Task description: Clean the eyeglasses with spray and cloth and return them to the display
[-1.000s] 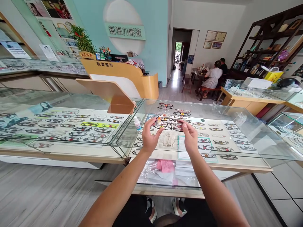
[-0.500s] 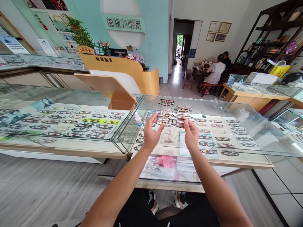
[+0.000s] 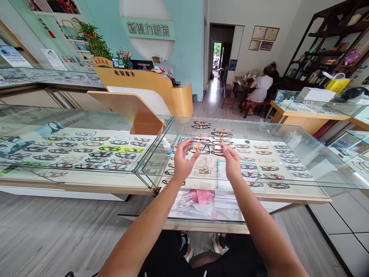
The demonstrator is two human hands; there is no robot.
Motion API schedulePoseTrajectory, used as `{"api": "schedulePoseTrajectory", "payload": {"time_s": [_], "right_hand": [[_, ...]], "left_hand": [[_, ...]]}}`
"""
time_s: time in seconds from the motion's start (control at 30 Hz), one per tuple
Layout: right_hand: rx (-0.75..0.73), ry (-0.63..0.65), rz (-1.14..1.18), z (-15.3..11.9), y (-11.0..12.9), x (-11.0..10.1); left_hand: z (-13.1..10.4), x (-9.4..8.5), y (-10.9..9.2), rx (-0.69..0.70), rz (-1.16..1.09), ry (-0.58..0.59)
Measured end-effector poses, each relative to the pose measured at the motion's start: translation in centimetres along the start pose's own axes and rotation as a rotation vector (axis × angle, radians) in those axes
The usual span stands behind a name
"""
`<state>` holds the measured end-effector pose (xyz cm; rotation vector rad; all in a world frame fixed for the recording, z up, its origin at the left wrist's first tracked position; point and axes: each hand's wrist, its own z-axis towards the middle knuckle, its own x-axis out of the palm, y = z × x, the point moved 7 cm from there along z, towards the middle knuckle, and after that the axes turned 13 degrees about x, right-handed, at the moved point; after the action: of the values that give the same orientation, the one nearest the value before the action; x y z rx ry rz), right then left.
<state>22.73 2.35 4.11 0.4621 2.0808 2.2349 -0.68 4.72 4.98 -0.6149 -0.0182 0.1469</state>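
A dark-rimmed pair of eyeglasses [image 3: 205,148] is held up above the glass top of the display case, a hand at each side. My left hand [image 3: 184,161] pinches its left end between thumb and fingers. At the other end, my right hand [image 3: 231,161] grips the frame with thumb and fingertips. Seen through the lenses, frames in the case make the eyeglasses' exact outline hard to separate. Just left of my left hand, a small white dropper bottle [image 3: 167,147] with a blue-banded label stands upright on the glass.
The glass display case [image 3: 311,195] holds several rows of eyeglasses; plastic bags and a pink paper [image 3: 204,196] lie on a lower shelf. A tilted wooden board [image 3: 127,105] stands on the counter to the left. Two people [image 3: 261,82] sit at a table far back.
Both hands stay nearly in place, still holding the eyeglasses, which look slightly tilted differently. The whole view has shifted a little.
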Motion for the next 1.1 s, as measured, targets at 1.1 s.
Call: {"api": "schedulePoseTrajectory", "payload": {"time_s": [1.1], "right_hand": [[-0.9, -0.03, -0.726, -5.8, 1.7, 4.7]], "left_hand": [[-2.1, 2.7, 2.4, -0.868, -0.64, -0.069]]}}
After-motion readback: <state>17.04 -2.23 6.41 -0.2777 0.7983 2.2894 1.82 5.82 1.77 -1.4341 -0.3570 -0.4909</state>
